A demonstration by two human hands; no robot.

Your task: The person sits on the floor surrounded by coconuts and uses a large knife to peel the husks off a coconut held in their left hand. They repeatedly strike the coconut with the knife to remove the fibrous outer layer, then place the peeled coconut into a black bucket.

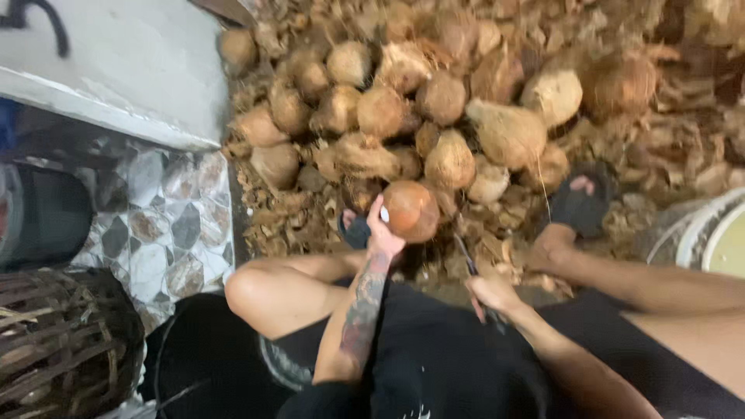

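My left hand (pixel 382 233) grips a round brown husked coconut (pixel 411 209), holding it just above the ground between my knees. My right hand (pixel 490 293) is closed on the handle of a dark knife (pixel 466 260), whose blade points up toward the coconut from its right. A big pile of husked coconuts (pixel 434 101) lies right beyond the held one. My feet in dark sandals (pixel 582 202) rest at the pile's edge.
Loose husk fibre (pixel 667 147) covers the ground around the pile. A white bucket (pixel 698 233) stands at the right. A woven basket (pixel 62 341) sits at lower left, on patterned floor tiles (pixel 163 233), below a pale wall ledge (pixel 132 77).
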